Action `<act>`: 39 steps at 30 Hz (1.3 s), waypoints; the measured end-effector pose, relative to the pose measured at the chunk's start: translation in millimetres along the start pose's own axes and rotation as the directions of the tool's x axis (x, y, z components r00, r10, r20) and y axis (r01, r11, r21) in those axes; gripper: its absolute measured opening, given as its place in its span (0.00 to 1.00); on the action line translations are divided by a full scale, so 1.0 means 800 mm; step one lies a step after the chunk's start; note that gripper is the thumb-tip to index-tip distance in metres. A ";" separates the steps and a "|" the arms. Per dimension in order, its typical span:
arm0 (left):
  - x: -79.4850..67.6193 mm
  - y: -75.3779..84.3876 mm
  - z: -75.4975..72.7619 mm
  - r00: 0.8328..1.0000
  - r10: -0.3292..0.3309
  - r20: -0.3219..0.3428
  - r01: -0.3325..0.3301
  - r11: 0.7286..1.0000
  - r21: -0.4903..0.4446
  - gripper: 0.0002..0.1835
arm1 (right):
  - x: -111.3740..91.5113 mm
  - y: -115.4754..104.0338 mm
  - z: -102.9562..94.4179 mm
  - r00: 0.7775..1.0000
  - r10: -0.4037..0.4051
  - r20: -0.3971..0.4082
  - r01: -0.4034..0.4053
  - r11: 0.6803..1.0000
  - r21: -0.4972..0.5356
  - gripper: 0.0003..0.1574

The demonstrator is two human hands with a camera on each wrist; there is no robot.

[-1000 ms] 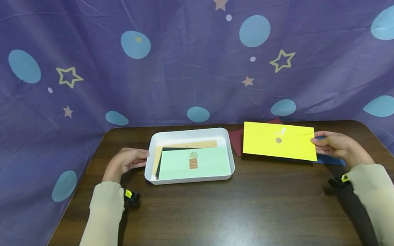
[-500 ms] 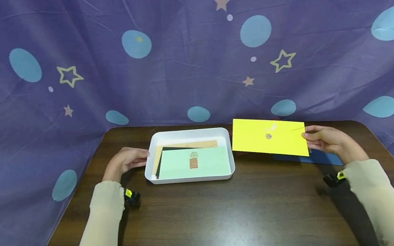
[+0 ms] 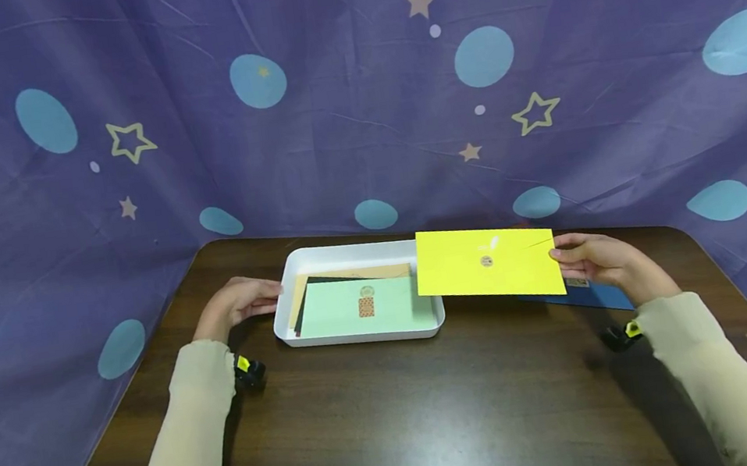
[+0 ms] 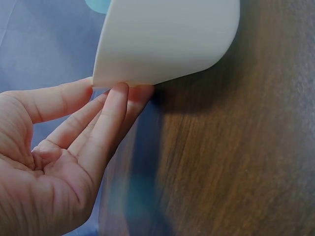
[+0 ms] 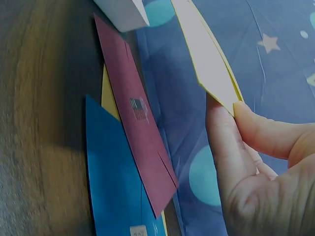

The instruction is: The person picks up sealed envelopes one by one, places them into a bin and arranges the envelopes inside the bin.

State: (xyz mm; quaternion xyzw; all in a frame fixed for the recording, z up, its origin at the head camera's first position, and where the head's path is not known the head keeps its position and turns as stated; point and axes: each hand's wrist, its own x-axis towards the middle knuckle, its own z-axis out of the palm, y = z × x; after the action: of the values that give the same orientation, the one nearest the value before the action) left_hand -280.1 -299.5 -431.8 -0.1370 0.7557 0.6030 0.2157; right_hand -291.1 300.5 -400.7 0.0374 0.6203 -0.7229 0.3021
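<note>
In the head view my left hand [image 3: 237,306] is at the left end of the white tray [image 3: 362,337], its fairly straight fingertips touching the outer end wall. The left wrist view shows the thumb tip right at the tray's rim. My right hand [image 3: 597,262] pinches the right edge of a bright yellow envelope [image 3: 493,279] with a round seal. This envelope is raised, and its left end overlaps the tray's right side in the head view. Inside the tray lies a mint-green envelope [image 3: 334,309], above a black envelope [image 3: 312,283] and a tan envelope [image 3: 385,271].
Below the raised envelope, a maroon envelope [image 5: 130,93] overlaps a blue envelope [image 5: 110,167] on the brown wooden table [image 3: 398,419]. A yellowish envelope [image 5: 109,93] peeks out between them. Behind the table hangs a purple curtain [image 3: 350,165] with stars and ovals.
My right hand has carried the yellow envelope leftward, from over the maroon and blue envelopes to the tray's right side. My left hand and the tray have stayed put.
</note>
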 end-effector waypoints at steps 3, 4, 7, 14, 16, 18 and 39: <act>0.000 0.001 0.000 1.000 0.000 -0.003 0.001 1.000 0.004 0.29 | 0.004 0.001 0.005 1.000 0.000 0.006 0.000 1.000 -0.015 0.17; -0.001 0.001 0.000 1.000 -0.002 -0.006 0.002 1.000 0.006 0.29 | 0.005 0.001 0.008 1.000 0.000 0.006 0.000 1.000 -0.022 0.17; -0.001 0.001 0.001 1.000 -0.002 -0.013 0.002 1.000 0.012 0.29 | 0.009 0.001 0.015 1.000 0.000 0.009 0.001 0.999 -0.044 0.16; 0.001 0.000 0.001 1.000 -0.009 -0.028 0.010 1.000 0.019 0.28 | 0.014 -0.002 0.036 1.000 0.000 -0.004 -0.001 0.996 -0.084 0.14; 0.001 0.000 0.002 1.000 -0.007 -0.028 0.008 1.000 0.018 0.28 | 0.014 -0.002 0.042 1.000 -0.004 -0.008 0.003 0.995 -0.096 0.13; 0.000 0.000 0.002 1.000 -0.006 -0.028 0.007 1.000 0.017 0.28 | 0.014 -0.003 0.047 1.000 -0.005 -0.024 0.003 0.994 -0.105 0.12; 0.001 0.001 0.002 1.000 -0.010 -0.023 0.010 1.000 0.010 0.29 | 0.029 -0.013 0.094 0.996 -0.009 -0.089 -0.017 0.957 -0.291 0.15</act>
State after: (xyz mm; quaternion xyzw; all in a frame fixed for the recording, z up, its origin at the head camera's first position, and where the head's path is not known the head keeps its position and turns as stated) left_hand -280.8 -297.8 -432.0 -0.1467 0.7605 0.5965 0.2105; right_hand -290.9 222.6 -384.3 0.0261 0.7327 -0.6207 0.2778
